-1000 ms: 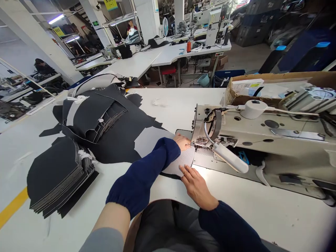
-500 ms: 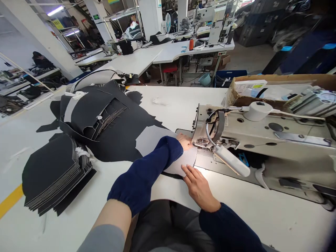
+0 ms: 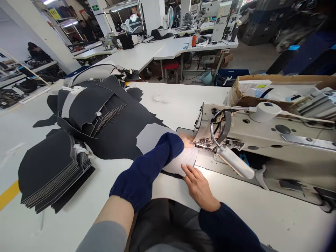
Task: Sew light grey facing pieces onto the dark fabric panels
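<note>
Head view: resting the left hand (image 3: 187,140) on the far right part of the gray piece (image 3: 150,137), just beside the working end of the machine (image 3: 264,134); cannot tell whether pinching, with fingertips partly hidden. Resting the right hand (image 3: 199,187) palm down, with fingers slightly spread on the piece's near right edge. Lying mid-table, between black sheets (image 3: 118,134) on the left and the machine on the right. Glowing on the machine's near side: a lamp (image 3: 235,161). Tied at left: a black stack (image 3: 47,162). At far right: a carton (image 3: 232,91).
</note>
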The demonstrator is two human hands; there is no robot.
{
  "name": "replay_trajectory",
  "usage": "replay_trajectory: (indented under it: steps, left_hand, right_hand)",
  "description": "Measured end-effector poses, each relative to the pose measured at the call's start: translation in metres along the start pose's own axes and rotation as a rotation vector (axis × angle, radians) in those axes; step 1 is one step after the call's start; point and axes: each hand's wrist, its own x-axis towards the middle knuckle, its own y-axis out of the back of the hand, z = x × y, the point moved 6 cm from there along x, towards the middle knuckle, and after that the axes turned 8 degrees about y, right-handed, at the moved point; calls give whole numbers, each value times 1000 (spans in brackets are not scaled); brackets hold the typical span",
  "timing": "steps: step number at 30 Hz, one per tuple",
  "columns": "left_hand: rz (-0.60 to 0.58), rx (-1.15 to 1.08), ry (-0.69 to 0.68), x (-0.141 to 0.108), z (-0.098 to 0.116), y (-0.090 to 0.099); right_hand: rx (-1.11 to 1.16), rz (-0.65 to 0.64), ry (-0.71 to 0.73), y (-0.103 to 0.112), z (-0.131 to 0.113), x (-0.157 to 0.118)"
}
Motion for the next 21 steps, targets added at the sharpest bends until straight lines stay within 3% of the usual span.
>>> replay_trajectory:
  steps: [5,9,11,14,18,21]
  left_hand:
    - [79,38,-50,-18,6,10]
    - [149,8,-255,-73,18,11]
    - [97,-22,-380,-106,23,2]
    - [18,-20,-400,-137,21,-14]
    - [-8,19,-424,-147,21,-27]
    - [-17,55,-470,-145,24,-30]
  right_hand:
    - [-1,10,-13,-2,1,-3]
    - [-2,25,-8,-1,0,-3]
    - [17,45,-7,1,0,-2]
    - [68,56,-59,4,0,-2]
    - [85,9,-248,3,5,-7]
    - [69,-40,-296,2,7,-9]
